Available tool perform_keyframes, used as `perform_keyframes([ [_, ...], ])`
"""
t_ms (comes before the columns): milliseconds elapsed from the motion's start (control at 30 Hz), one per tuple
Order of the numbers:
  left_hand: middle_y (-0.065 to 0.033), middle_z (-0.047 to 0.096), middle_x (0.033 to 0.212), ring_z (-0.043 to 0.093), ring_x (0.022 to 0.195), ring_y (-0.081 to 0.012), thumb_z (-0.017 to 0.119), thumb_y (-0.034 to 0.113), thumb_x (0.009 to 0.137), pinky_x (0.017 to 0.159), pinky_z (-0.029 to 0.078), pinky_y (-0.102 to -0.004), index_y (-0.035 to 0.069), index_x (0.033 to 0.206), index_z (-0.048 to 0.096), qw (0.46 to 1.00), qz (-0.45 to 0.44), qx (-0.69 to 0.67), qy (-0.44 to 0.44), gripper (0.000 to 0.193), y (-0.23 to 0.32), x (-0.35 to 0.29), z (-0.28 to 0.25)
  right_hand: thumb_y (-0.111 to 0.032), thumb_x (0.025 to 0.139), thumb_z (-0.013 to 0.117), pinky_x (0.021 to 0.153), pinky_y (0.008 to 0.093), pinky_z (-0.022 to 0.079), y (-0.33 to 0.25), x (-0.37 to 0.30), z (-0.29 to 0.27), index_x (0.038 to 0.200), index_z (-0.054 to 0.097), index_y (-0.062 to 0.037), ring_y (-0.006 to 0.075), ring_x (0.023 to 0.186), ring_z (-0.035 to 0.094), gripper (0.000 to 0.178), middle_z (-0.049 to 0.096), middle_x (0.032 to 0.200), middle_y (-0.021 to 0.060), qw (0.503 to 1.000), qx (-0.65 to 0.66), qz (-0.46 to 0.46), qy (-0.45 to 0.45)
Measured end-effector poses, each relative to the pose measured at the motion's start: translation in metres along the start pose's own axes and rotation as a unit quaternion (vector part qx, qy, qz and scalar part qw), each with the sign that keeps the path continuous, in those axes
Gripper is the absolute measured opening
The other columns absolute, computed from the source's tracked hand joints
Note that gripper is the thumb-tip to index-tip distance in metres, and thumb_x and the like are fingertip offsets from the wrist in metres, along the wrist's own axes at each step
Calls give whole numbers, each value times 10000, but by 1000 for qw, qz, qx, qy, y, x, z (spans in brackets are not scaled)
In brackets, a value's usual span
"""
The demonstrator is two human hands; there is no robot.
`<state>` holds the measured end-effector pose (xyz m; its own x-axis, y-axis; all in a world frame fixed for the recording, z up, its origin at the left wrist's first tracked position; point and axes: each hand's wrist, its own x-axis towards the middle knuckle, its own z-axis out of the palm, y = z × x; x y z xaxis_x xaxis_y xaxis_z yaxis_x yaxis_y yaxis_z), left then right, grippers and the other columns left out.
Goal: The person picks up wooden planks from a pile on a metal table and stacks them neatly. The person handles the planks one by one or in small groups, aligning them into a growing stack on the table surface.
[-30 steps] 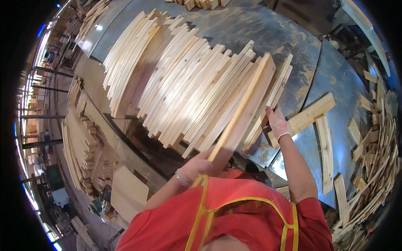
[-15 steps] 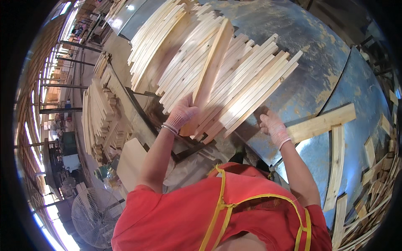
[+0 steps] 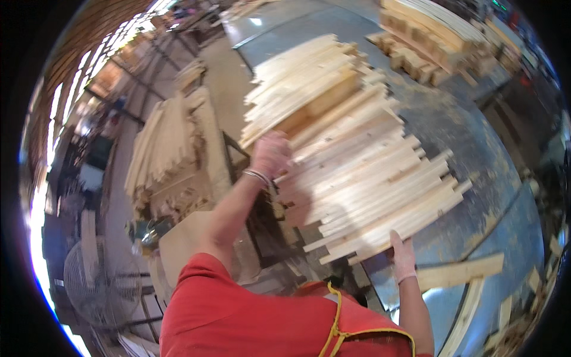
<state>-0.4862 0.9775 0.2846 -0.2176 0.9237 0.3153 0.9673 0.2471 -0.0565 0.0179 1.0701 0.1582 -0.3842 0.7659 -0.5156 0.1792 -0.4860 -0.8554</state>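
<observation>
Rows of pale wooden strips (image 3: 363, 178) lie side by side on a blue-grey metal table (image 3: 452, 119), their ends uneven. My left hand (image 3: 272, 154), in a light glove, is closed at the near end of a wooden strip (image 3: 321, 110) with a yellowish side face, beside a gap between two groups. Its fingertips are partly hidden and blurred. My right hand (image 3: 404, 257), also gloved, rests its straightened fingers against the near right edge of the strips, thumb side up.
Another stack of strips (image 3: 166, 143) stands on the left, with a fan (image 3: 101, 282) below it. Stacked timber (image 3: 434, 35) sits on the table's far side. Loose boards (image 3: 461, 271) lie at the lower right, near a heap of offcuts (image 3: 523, 321).
The view has swung, bringing the far timber stack in. The board lying slantwise across the strips no longer lies across them. My right hand has come against the strips' edge.
</observation>
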Motion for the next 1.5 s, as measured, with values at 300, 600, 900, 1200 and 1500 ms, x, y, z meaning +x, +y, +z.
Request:
perform_keyframes([
  [300, -156, 556, 1502, 528, 1384, -329, 709, 282, 868, 1112, 480, -435, 103, 1506, 536, 968, -100, 230, -28, 685, -40, 4, 24, -270, 989, 707, 1091, 380, 476, 65, -93, -176, 1519, 471, 58, 380, 1215, 637, 666, 613, 1421, 267, 943, -196, -93, 252],
  [600, -233, 545, 1479, 500, 1392, -404, 735, 451, 878, 1151, 376, -539, 25, 1493, 539, 910, 313, -241, -127, 774, 402, -80, -20, -384, 733, 876, 1201, 496, 409, 80, -230, -392, 1632, 306, -30, 456, 1434, 452, 1122, 414, 1606, 240, 766, -465, 189, 401],
  [900, -202, 603, 1319, 644, 1174, -343, 802, 468, 811, 1038, 502, -460, 42, 1519, 480, 892, 146, -202, -377, 886, 598, -71, -1, -265, 817, 862, 1086, 433, 505, 85, -234, -422, 1598, 331, -34, 385, 1313, 571, 972, 582, 1437, 185, 885, -366, 43, 283],
  [1200, -86, 572, 1343, 542, 1256, -212, 785, 325, 847, 1090, 451, -361, 76, 1625, 321, 458, -51, -692, -555, 940, 606, -189, -41, -579, 969, 714, 968, 387, 523, 56, -137, -275, 1356, 583, -76, 236, 1088, 605, 648, 616, 1189, 87, 889, 358, -95, 268],
  [1500, -187, 671, 1278, 656, 1197, -344, 793, 335, 851, 1066, 519, -452, 68, 1453, 551, 675, -110, -581, -442, 702, 482, -180, -44, -263, 958, 742, 1137, 504, 456, 57, -94, -194, 1531, 475, -88, 324, 1298, 581, 656, 607, 1401, 137, 939, 341, -9, 41],
])
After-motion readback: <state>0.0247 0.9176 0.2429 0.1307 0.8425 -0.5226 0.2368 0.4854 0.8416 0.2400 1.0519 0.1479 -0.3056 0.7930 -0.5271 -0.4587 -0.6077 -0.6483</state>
